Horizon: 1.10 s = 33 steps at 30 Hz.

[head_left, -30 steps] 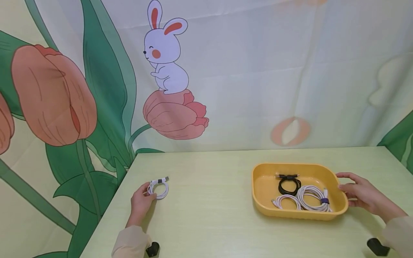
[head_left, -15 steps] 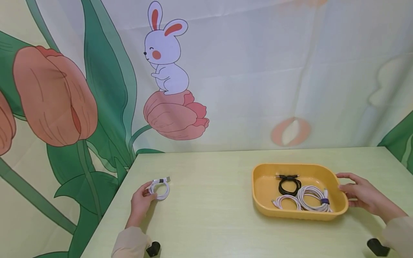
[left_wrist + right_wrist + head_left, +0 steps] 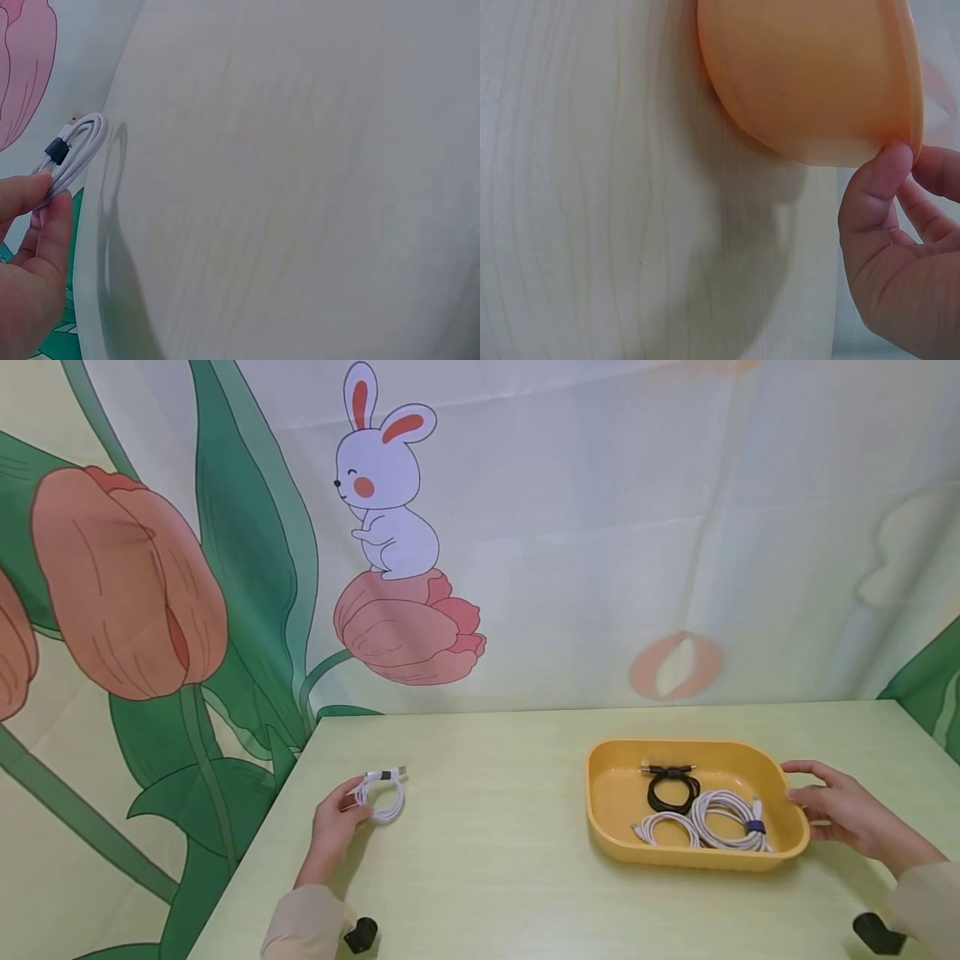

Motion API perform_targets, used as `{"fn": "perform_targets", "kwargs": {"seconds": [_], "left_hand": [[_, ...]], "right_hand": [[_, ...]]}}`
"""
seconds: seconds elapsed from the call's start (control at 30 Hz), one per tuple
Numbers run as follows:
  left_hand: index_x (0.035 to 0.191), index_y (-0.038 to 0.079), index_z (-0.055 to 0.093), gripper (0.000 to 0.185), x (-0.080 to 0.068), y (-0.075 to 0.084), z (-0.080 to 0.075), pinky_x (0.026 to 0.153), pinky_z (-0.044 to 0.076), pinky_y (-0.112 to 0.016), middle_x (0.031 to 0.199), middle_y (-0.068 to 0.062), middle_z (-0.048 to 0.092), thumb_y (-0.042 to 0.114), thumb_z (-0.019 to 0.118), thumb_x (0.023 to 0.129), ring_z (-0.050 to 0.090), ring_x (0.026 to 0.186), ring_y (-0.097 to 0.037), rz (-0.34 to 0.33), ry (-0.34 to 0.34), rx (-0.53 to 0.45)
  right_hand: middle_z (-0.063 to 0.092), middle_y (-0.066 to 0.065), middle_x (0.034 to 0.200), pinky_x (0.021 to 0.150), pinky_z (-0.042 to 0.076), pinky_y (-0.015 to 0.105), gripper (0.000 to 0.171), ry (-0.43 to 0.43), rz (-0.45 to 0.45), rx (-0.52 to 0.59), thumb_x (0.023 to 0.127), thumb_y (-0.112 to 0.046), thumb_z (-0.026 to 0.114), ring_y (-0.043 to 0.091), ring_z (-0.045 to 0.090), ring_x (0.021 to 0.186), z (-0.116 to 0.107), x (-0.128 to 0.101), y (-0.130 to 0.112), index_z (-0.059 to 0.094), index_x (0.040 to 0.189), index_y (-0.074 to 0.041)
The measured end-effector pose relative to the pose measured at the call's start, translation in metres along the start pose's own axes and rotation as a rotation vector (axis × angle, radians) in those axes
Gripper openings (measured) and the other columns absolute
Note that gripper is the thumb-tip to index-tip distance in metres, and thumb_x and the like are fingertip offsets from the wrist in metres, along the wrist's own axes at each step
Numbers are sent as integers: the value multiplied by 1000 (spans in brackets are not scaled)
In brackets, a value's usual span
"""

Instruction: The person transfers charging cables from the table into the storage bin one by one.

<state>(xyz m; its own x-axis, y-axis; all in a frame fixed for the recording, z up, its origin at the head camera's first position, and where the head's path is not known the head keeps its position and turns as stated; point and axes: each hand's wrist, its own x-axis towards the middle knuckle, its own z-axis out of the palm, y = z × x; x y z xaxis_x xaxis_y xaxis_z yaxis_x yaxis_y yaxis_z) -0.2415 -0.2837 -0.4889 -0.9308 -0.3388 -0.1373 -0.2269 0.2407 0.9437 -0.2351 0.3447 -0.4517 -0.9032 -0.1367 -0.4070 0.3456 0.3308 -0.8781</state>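
In the head view my left hand point(image 3: 335, 827) pinches a coiled white cable point(image 3: 397, 803) by its near left side, thumb against fingers. A dark band point(image 3: 57, 151) wraps the coil in the left wrist view, and the coil's shadow falls on the table apart from it. Over at the right, the thumb and fingers of my right hand point(image 3: 851, 814) hold the rim at the right end of a yellow tray point(image 3: 611, 810). The right wrist view catches the thumb point(image 3: 889, 169) at that rim, with the tray's outer wall beside it.
Inside the tray lie a black coiled cable point(image 3: 652, 798), a small white coil point(image 3: 660, 817) and a larger white coil point(image 3: 697, 818) with a purple tie point(image 3: 755, 827). The pale table point(image 3: 480, 877) ends at a printed cloth point(image 3: 555, 568) behind.
My left hand has moved slightly right with the white cable, which has lifted a little at its far side. The right hand and the tray have stayed put.
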Motion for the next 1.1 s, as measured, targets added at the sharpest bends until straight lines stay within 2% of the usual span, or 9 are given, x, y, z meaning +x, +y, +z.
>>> {"fn": "perform_targets", "kwargs": {"seconds": [0.5, 0.77, 1.1], "left_hand": [[128, 7, 45, 51, -3, 13, 11, 63, 48, -14, 103, -12, 47, -6, 56, 80, 52, 83, -13, 27, -27, -53], [128, 7, 45, 50, -4, 19, 19, 63, 48, -14, 103, -12, 47, -8, 53, 81, 46, 84, -11, 35, -56, -79], [126, 7, 47, 49, -6, 21, 29, 64, 49, -16, 98, -8, 48, -9, 53, 81, 47, 81, -9, 30, -70, -110]], "right_hand": [[55, -3, 87, 63, 51, 30, 54, 4, 1, -1, 89, -23, 48, 18, 55, 73, -1, 3, 1, 20, 133, -8], [54, -2, 87, 63, 51, 30, 56, 0, -1, -7, 89, -23, 48, 18, 54, 72, -1, 2, 1, 17, 134, -6], [54, -2, 87, 63, 50, 29, 52, -2, -4, 0, 89, -22, 48, 18, 53, 72, 0, 1, 1, 21, 131, -8]]}}
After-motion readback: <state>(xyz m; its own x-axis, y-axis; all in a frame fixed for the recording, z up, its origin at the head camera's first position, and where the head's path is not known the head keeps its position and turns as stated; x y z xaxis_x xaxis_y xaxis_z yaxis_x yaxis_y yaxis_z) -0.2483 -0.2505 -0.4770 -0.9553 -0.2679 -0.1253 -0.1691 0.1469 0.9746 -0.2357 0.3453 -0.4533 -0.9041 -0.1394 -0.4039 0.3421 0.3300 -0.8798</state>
